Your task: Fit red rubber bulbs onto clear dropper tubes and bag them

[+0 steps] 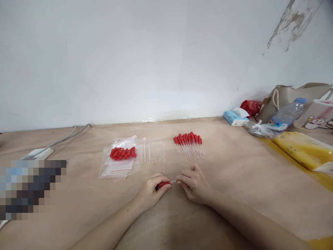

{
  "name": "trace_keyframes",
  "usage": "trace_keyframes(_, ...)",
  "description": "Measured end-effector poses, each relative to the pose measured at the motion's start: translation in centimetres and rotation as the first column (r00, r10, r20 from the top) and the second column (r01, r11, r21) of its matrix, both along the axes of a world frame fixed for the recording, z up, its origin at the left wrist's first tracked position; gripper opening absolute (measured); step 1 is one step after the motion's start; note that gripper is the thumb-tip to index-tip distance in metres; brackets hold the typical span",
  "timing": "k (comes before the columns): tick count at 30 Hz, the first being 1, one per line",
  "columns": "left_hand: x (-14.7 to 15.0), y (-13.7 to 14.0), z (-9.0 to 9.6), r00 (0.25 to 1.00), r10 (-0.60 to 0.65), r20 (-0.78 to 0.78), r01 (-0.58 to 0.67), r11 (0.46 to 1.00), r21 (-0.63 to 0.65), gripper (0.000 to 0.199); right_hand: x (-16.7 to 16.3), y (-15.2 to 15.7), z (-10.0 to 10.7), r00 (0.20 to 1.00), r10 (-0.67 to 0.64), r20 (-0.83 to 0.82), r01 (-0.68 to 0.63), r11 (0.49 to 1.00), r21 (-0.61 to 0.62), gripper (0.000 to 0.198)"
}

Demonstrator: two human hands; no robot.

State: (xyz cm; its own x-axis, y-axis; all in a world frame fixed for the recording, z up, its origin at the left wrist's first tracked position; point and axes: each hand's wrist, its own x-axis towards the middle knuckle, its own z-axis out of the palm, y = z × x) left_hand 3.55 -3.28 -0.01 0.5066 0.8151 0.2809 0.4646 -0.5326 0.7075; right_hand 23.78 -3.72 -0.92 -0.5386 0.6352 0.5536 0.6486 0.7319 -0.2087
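Note:
My left hand (155,189) pinches a red rubber dropper bulb (163,184) between thumb and fingers. A thin clear dropper tube (173,182) runs from the bulb's open end to my right hand (194,184), whose fingertips are closed on its other end. Beyond the hands, several loose red bulbs (122,153) lie heaped on clear zip bags (117,170). Beside them several bare clear tubes (153,152) are laid in a row. Farther right, several droppers with red bulbs fitted (189,142) lie side by side, bulbs toward the wall.
A tissue pack (236,117), a plastic bottle (288,113), a beige bag (283,95) and a yellow pack (304,149) stand or lie at the right. Left, a grey cable (65,139) runs to a white block (41,152) near a blurred patch. A white wall (130,62) rises behind the brown-covered table (78,205).

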Motion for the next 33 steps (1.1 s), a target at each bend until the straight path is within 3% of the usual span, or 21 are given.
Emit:
trace_keyframes(8,-0.2,0.7,0.2,0.999,-0.041,-0.031,0.042,0.998,0.044,0.017,-0.5,0.2,0.6,0.996,-0.010,0.094,0.017,0.997,-0.072,0.017)
trace_keyframes(12,-0.8,1.3,-0.1,0.997,0.055,-0.047,-0.050,0.995,0.085,0.028,0.3,0.5,1.7,0.989,-0.104,0.108,0.120,0.980,-0.159,0.019)
trace_keyframes(14,-1.0,1.4,-0.2,0.994,0.090,-0.062,-0.084,0.992,0.093,0.033,1.1,1.3,2.0,0.973,-0.228,0.027,0.226,0.930,-0.290,0.023)
trace_keyframes(18,-1.1,1.4,-0.3,0.992,0.068,-0.110,-0.060,0.995,0.073,0.024,2.5,4.9,2.3,0.841,-0.532,-0.096,0.400,0.731,-0.552,0.026)
trace_keyframes(21,-1.0,1.4,-0.1,0.992,0.053,-0.114,-0.045,0.996,0.071,0.022,2.6,8.0,2.5,0.709,-0.696,-0.108,0.535,0.632,-0.560,0.024)
trace_keyframes(26,-1.0,1.4,0.0,0.994,0.042,-0.103,-0.034,0.997,0.072,0.021,1.9,10.8,2.3,0.581,-0.811,-0.067,0.677,0.528,-0.513,0.030)
trace_keyframes(29,-1.0,1.3,0.0,0.993,0.040,-0.109,-0.032,0.997,0.069,0.021,0.8,10.2,2.1,0.564,-0.824,-0.060,0.735,0.534,-0.417,0.031)
trace_keyframes(33,-1.0,1.3,0.0,0.995,0.030,-0.097,-0.022,0.996,0.085,0.020,-2.5,8.9,2.3,0.694,-0.720,0.008,0.688,0.659,-0.305,0.025)
